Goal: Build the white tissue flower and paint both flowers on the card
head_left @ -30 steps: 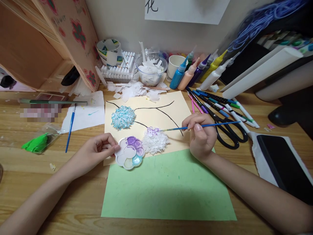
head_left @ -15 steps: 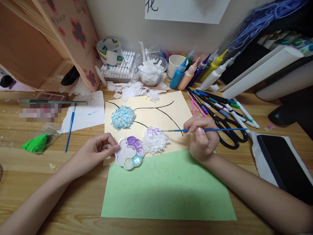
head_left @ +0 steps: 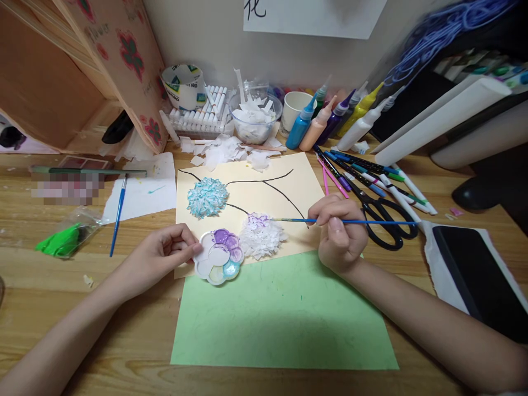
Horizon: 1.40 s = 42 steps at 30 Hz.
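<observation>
My left hand (head_left: 173, 246) pinches the left rim of a white flower-shaped paint palette (head_left: 205, 265), whose wells hold purple, pale yellow and light blue paint. In my right hand (head_left: 341, 234) is a thin blue paintbrush (head_left: 383, 222), held level with its tip at the upper edge of a white paper flower (head_left: 264, 240). Purple marks the top of that flower. Up and to its left, a blue-tinted paper flower (head_left: 207, 197) is fixed to the cream sheet (head_left: 268, 201), among thin black drawn branches. A green sheet (head_left: 280, 324) lies nearer me.
Paint bottles (head_left: 299, 129), a paper cup (head_left: 291, 115) and a bowl of paper scraps (head_left: 256, 124) line the back. Black scissors (head_left: 381, 220) and several pens lie right, near a dark phone (head_left: 478, 275). Another blue brush (head_left: 119, 217) and a green bag (head_left: 61, 240) lie left.
My right hand has shifted very slightly left, the brush tip staying at the purple-marked top of the white flower. My left hand and the palette are almost unmoved.
</observation>
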Each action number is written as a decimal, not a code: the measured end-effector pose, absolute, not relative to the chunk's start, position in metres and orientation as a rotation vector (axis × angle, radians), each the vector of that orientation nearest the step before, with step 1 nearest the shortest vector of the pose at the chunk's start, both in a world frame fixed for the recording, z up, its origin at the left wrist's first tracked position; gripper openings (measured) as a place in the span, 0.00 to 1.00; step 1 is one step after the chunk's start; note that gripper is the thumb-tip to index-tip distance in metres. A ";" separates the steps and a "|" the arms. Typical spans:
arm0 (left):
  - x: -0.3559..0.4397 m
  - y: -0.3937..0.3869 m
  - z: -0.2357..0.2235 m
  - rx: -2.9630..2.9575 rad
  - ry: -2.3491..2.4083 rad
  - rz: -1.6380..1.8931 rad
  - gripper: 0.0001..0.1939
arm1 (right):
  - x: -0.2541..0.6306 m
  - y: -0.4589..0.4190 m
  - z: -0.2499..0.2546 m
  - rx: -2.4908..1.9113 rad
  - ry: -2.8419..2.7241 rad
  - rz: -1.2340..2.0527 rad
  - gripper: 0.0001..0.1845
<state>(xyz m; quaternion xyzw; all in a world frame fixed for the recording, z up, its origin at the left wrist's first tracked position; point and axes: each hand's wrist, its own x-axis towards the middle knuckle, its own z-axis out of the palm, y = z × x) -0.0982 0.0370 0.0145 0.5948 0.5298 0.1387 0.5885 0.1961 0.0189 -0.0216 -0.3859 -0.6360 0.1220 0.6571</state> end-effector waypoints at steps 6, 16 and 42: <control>-0.099 0.036 0.015 1.376 1.242 0.322 0.12 | 0.196 0.019 -0.022 -0.888 -1.445 0.306 0.12; -0.097 0.038 0.014 1.395 1.233 0.325 0.12 | 0.196 0.019 -0.023 -0.889 -1.455 0.303 0.11; -0.098 0.037 0.014 1.386 1.215 0.332 0.12 | 0.189 0.010 -0.018 -0.815 -1.394 0.427 0.09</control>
